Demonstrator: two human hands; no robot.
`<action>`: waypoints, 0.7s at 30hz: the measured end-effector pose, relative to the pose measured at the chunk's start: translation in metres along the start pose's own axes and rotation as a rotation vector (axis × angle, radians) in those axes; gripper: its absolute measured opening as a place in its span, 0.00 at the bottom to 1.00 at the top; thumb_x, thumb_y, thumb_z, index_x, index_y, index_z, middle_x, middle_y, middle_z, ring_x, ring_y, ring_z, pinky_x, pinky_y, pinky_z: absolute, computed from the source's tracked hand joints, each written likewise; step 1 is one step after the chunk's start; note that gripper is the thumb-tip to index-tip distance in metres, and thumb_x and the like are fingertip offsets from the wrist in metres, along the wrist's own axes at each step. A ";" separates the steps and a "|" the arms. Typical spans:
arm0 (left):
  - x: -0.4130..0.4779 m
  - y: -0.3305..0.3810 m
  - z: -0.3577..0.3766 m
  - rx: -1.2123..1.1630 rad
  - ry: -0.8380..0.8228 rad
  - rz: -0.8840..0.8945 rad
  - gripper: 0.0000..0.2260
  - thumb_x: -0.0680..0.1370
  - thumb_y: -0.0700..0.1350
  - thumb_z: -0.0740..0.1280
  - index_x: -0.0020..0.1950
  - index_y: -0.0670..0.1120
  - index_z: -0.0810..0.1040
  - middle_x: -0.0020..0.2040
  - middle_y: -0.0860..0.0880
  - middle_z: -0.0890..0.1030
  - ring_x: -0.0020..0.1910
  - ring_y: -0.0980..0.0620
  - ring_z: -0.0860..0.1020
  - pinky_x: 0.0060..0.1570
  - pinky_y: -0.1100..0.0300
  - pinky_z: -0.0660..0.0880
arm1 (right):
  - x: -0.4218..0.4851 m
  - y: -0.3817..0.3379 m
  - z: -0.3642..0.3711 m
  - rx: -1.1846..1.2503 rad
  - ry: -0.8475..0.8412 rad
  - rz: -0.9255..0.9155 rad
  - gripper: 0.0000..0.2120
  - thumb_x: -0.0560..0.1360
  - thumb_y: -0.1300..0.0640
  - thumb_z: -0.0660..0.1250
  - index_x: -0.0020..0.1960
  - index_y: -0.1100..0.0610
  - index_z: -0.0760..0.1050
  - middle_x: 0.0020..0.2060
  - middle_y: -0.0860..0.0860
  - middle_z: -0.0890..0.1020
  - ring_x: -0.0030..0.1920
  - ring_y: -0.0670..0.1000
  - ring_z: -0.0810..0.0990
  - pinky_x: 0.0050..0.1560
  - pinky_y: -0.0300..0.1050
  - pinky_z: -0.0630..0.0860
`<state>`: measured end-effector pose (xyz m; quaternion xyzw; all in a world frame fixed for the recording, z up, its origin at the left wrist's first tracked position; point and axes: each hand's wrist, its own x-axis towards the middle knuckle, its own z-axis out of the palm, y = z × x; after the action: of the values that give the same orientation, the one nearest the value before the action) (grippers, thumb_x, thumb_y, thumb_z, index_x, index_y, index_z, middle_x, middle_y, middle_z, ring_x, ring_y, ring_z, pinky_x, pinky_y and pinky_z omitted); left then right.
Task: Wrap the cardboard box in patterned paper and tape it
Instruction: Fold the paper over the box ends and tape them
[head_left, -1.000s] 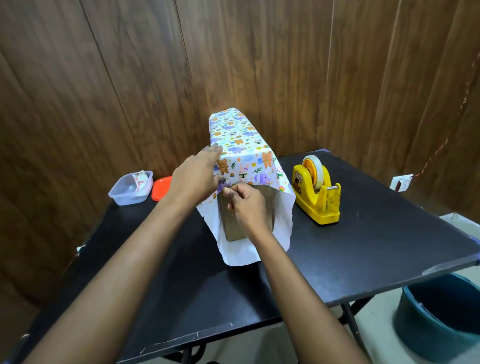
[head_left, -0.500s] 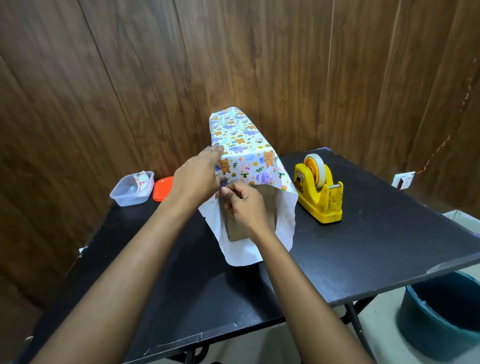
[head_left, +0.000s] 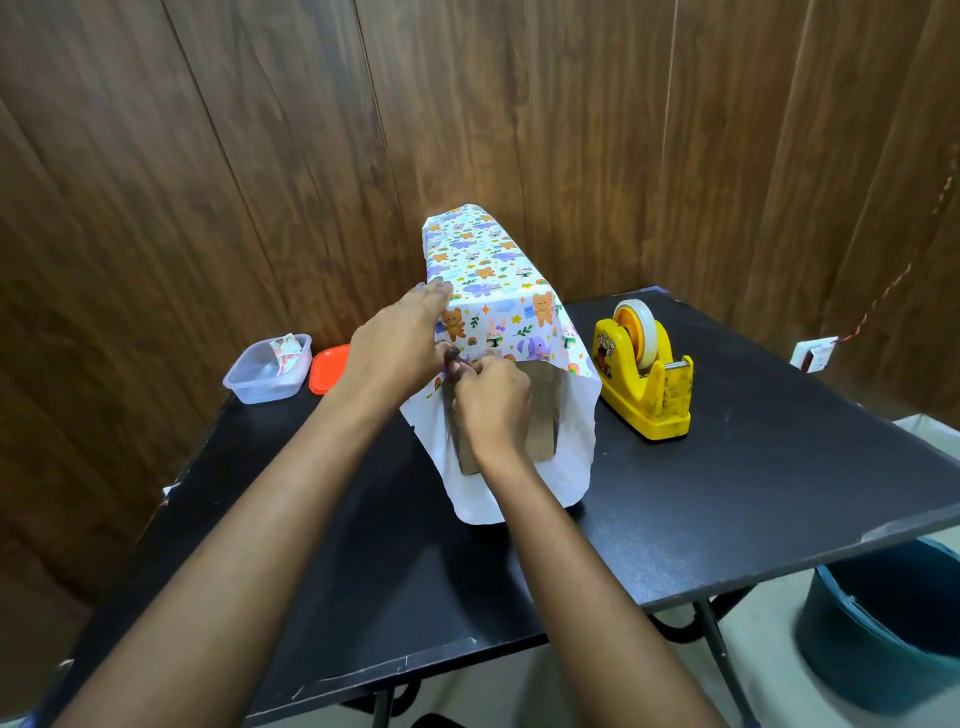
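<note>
A cardboard box (head_left: 543, 415) stands on the black table (head_left: 753, 493), draped in animal-patterned paper (head_left: 493, 291) whose white underside hangs loose round the box's open near end. My left hand (head_left: 400, 343) lies on the paper's upper left edge with its fingers stretched along the top. My right hand (head_left: 493, 400) is curled at the box's near left corner and pinches the paper edge there, fingertips meeting the left thumb. Whether a piece of tape sits between the fingers cannot be seen.
A yellow tape dispenser (head_left: 647, 374) stands right of the box. A clear plastic tub (head_left: 265, 369) and an orange lid (head_left: 328, 368) sit at the table's back left. A dark blue bucket (head_left: 883, 634) is on the floor at right. Wood panelling backs the table.
Both hands stay at the box's near left corner. My right hand's fingers have shifted slightly up against the left thumb; the box and paper have not moved.
</note>
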<state>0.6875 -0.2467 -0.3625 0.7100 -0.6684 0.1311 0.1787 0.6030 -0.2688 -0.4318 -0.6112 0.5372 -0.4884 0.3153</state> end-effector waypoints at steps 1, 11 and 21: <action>0.000 0.000 0.000 0.003 0.000 0.000 0.30 0.77 0.44 0.65 0.76 0.51 0.56 0.76 0.53 0.59 0.73 0.51 0.61 0.61 0.52 0.69 | 0.001 0.002 0.003 0.034 -0.001 0.012 0.14 0.79 0.54 0.61 0.48 0.63 0.79 0.53 0.57 0.82 0.53 0.58 0.79 0.50 0.44 0.74; -0.003 0.002 -0.003 0.019 -0.001 -0.005 0.30 0.77 0.45 0.65 0.76 0.50 0.56 0.76 0.52 0.59 0.72 0.50 0.63 0.58 0.51 0.70 | -0.004 0.025 -0.002 0.196 -0.045 0.197 0.24 0.71 0.40 0.69 0.30 0.58 0.69 0.22 0.53 0.76 0.23 0.52 0.77 0.35 0.46 0.77; -0.003 0.002 -0.002 0.013 0.010 0.007 0.30 0.77 0.44 0.65 0.76 0.50 0.57 0.76 0.52 0.59 0.72 0.50 0.64 0.58 0.53 0.71 | -0.004 0.040 -0.004 0.125 -0.151 0.219 0.26 0.70 0.37 0.67 0.30 0.59 0.74 0.20 0.52 0.77 0.25 0.52 0.78 0.39 0.48 0.78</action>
<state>0.6857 -0.2431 -0.3618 0.7080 -0.6693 0.1396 0.1771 0.5856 -0.2734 -0.4680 -0.5632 0.5441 -0.4362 0.4434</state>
